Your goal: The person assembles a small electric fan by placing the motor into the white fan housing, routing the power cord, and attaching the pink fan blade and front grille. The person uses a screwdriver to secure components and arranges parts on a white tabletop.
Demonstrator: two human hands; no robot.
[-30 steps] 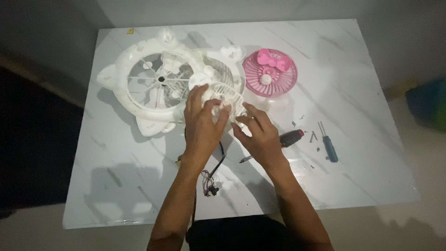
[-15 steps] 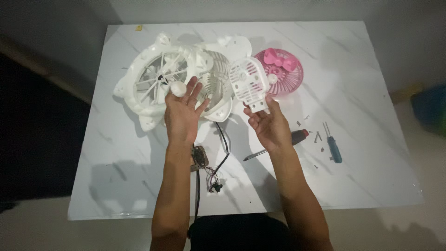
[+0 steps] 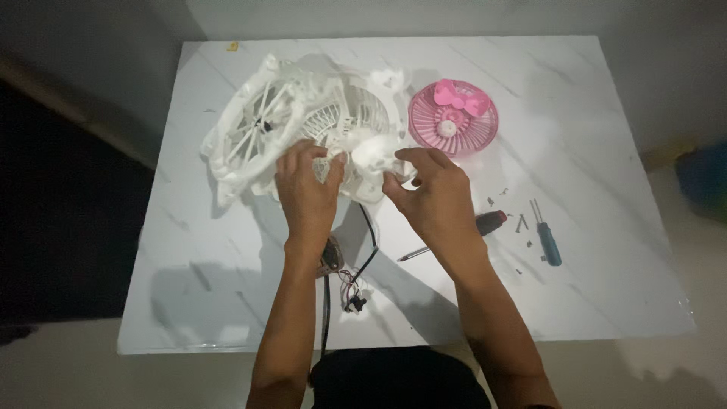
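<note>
Gripping the white fan housing (image 3: 303, 121) at its near edge, both your hands are closed on white plastic. Your left hand (image 3: 307, 185) has its fingers curled over the housing's lower rim, thumb toward the middle. Your right hand (image 3: 432, 189) pinches a small white part (image 3: 371, 155) just right of the left hand, pressed against the housing; its exact shape is blurred. The two hands sit near each other, not touching.

The housing lies on the worktop (image 3: 591, 136) toward its far left. Its left side is lifted, so the round frame tilts rather than lying flat, and the spoked opening faces up and left. Its long axis runs from the worktop's far left down toward your hands. A slatted grille section shows in the housing's right half.

Just right of the housing, a pink grille (image 3: 453, 117) with a bow lies flat, apart from your right hand. Nearer you than the housing, black wires (image 3: 356, 280) trail from under it across the worktop to a small connector, passing between your forearms. Right of the wires, a red-handled screwdriver (image 3: 462, 231) lies partly under your right wrist, tip pointing left. Further right of the housing, a blue screwdriver (image 3: 547, 235) lies with its handle toward you, with a few small screws (image 3: 521, 223) scattered beside it.
</note>
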